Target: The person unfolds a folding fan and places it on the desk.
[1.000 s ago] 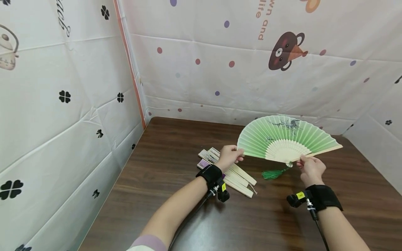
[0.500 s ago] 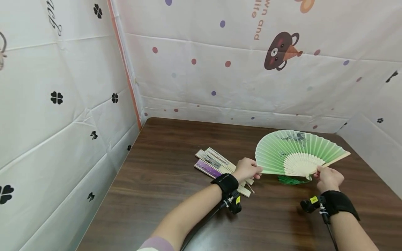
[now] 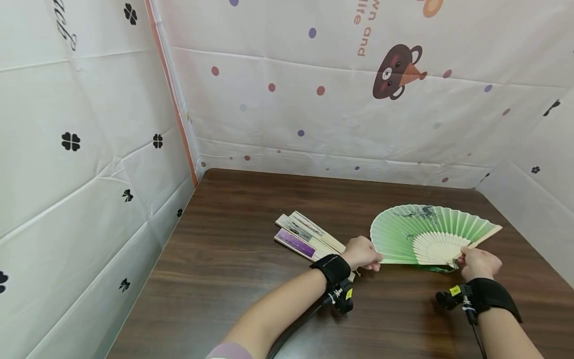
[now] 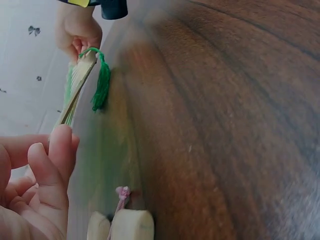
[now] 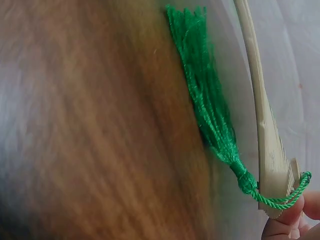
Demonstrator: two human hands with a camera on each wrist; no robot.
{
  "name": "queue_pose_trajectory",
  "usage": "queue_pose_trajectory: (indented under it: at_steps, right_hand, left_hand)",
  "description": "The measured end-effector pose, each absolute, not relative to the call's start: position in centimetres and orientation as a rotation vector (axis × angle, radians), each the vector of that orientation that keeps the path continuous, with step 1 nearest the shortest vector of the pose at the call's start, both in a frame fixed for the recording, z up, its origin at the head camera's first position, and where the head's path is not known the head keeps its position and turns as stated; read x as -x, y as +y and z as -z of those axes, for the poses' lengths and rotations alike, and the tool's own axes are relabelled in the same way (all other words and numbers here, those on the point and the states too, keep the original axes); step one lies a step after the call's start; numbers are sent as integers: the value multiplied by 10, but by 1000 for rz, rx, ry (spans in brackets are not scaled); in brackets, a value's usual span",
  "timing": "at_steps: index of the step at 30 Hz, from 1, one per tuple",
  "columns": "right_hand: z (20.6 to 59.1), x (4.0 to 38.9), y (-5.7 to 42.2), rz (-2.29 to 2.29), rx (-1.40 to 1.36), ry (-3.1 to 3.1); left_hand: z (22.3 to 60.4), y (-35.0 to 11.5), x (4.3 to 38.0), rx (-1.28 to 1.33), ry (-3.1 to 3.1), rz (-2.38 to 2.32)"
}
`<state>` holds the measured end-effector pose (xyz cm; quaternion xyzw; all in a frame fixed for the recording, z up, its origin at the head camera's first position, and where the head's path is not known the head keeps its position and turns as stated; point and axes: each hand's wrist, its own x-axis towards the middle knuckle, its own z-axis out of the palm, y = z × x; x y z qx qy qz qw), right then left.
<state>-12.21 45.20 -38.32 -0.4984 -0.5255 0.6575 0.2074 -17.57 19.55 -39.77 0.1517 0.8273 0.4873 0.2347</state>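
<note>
A green folding fan [image 3: 399, 234] with pale ribs and a dark painted motif is spread wide, low over the right part of the table. My left hand [image 3: 362, 253] pinches its left outer edge between thumb and fingers. Near the pivot, my right hand [image 3: 480, 262] grips the right guard stick. The fan's green tassel [image 5: 205, 90] shows in full in the right wrist view, on a cord looped at the pivot. Closed folding fans [image 3: 298, 242], one with a purple band, lie on the table beside and partly behind my left wrist; their ends [image 4: 132, 225] appear in the left wrist view.
The dark wooden table [image 3: 202, 279] reaches back to a white printed cloth [image 3: 269, 114], which hangs behind it and along both sides. A black strap with a small camera and cable sits on each wrist.
Both hands have moved the spread fan down and to the right, lowering it toward the table. The tassel has become mostly hidden under the fan in the head view. The closed fans stay put.
</note>
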Motion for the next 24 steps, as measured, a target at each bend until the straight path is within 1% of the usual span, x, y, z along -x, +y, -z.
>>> queue_pose_trajectory:
  at_steps: [9,15,24]
  right_hand:
    - [392,118,452,-1794,1480,-1558]
    - [395,118,453,-1714,1514,-1636]
    - [390,119,450,-1681,1537,-1674]
  left_hand:
    - [404,197,169,-563,2564,-795]
    - [407,195,167,-536,2550,-832]
    - [411,196,166,-578,2602,-786]
